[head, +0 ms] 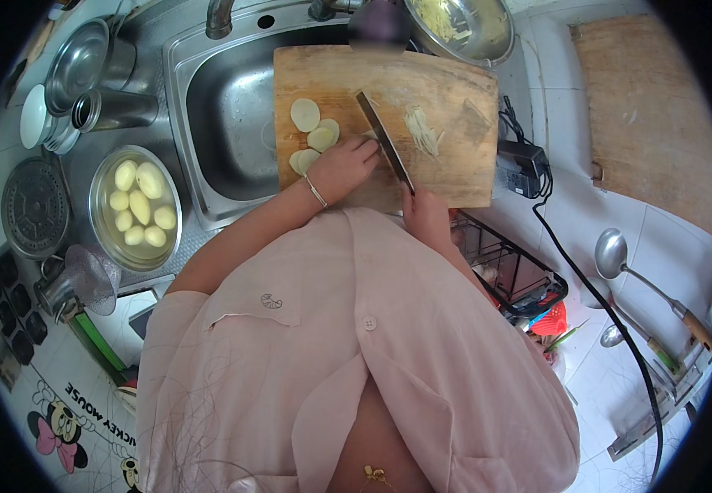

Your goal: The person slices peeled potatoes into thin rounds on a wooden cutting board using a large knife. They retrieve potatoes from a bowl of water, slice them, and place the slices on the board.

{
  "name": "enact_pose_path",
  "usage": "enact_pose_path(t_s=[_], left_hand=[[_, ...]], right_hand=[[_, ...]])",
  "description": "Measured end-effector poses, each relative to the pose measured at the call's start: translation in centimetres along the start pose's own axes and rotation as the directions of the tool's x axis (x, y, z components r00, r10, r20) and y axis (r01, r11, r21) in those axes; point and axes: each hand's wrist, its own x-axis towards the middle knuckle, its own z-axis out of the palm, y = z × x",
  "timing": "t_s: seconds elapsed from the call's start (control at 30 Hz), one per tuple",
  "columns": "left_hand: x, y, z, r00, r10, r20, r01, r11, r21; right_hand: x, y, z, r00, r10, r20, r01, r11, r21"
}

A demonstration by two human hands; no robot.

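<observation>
A wooden cutting board (pixel 454 179) lies across the right part of the sink. My right hand (pixel 425 209) is closed around the handle of a kitchen knife (pixel 384 142), whose broad blade points away from me. Just left of the blade, my left hand (pixel 353 161) rests on the board with fingertips bent over a piece of potato (pixel 369 134), mostly hidden by the fingers. Several round potato slices (pixel 305 115) lie at the board's left side. Right of the knife is a small heap of thin potato shreds (pixel 421 130).
Peeled potatoes sit in a metal bowl of water (pixel 178 212) at the left. A steel bowl (pixel 485 58) with shreds stands beyond the board. The faucet (pixel 219 18) is above the sink (pixel 177 135). A black cable (pixel 578 271) hangs at the right, near ladles (pixel 611 252).
</observation>
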Motion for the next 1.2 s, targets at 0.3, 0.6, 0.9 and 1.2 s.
enact_pose_path(t_s=[0.3, 0.6, 0.9, 1.2], left_hand=[[0.1, 0.0, 0.0, 1.0, -0.002, 0.014, 0.002, 1.0, -0.007], [0.0, -0.1, 0.1, 0.999, 0.01, -0.034, -0.01, 1.0, -0.012], [0.0, -0.1, -0.1, 1.0, 0.005, -0.009, -0.005, 1.0, -0.007], [-0.1, -0.2, 0.2, 1.0, -0.005, 0.018, 0.006, 1.0, -0.029]], right_hand=[[0.2, -0.1, 0.3, 0.998, 0.052, 0.019, -0.052, 0.998, 0.033], [-0.6, -0.3, -0.4, 1.0, 0.016, -0.021, -0.014, 0.998, 0.068], [0.9, -0.7, 1.0, 0.999, 0.032, -0.013, -0.033, 0.999, -0.038], [-0.1, 0.1, 0.4, 0.999, 0.012, -0.031, -0.01, 0.997, 0.073]])
